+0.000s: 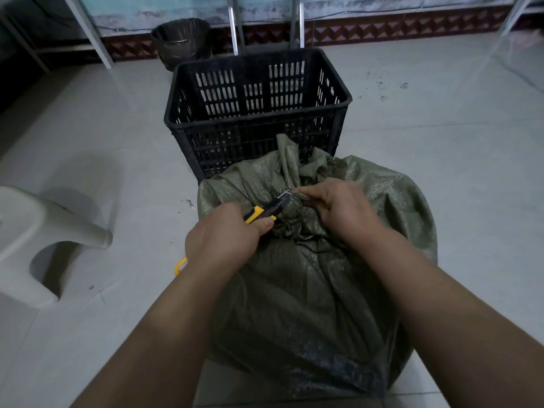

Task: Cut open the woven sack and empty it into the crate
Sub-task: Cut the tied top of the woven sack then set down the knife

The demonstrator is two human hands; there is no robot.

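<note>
A full olive-green woven sack (pixel 318 278) stands on the tiled floor right in front of me, its neck bunched and tied at the top. My left hand (pixel 223 237) grips a yellow and black utility knife (pixel 265 212), blade pointing at the tied neck. My right hand (pixel 338 206) pinches the tie at the neck, just beside the blade tip. A black slatted plastic crate (pixel 256 113) stands directly behind the sack, open side up, with nothing visible inside.
A pale plastic stool (pixel 44 237) stands at the left. A dark bucket (pixel 182 42) sits by the wall behind the crate, next to metal frame legs (pixel 235 28). A small yellow object (pixel 180 265) lies on the floor by my left wrist.
</note>
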